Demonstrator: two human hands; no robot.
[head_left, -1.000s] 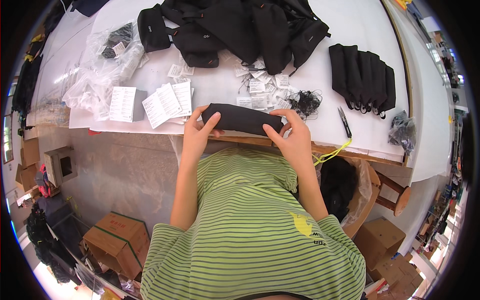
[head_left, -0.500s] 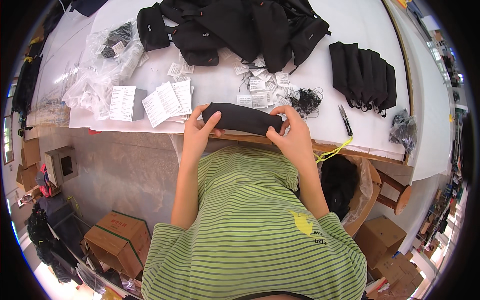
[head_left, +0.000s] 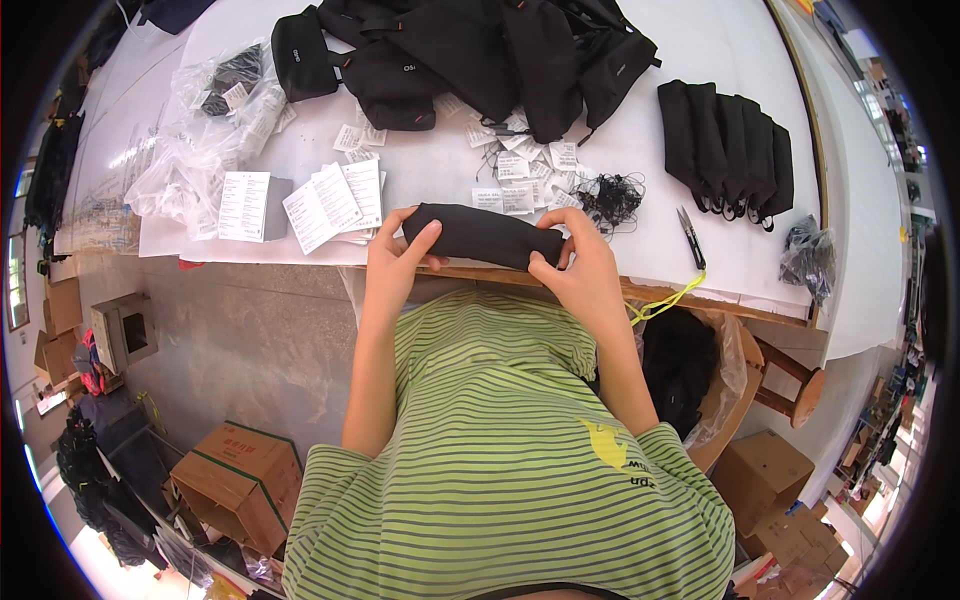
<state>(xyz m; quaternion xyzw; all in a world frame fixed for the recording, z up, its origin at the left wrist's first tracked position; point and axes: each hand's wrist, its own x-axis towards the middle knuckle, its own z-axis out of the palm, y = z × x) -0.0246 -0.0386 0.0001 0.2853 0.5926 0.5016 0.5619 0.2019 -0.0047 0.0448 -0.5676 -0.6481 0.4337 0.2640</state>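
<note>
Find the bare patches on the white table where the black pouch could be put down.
Bare table lies between the heap of black bags and the row of folded pouches. Another strip lies between the scissors and the paper tags. The middle and left are crowded.

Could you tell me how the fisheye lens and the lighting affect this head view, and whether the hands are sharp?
Head view: the table edge bows with the fisheye, and the corners are black. Even light; mild glare on the clear plastic bags. The left hand, right hand and black pouch between them are sharp.
</note>
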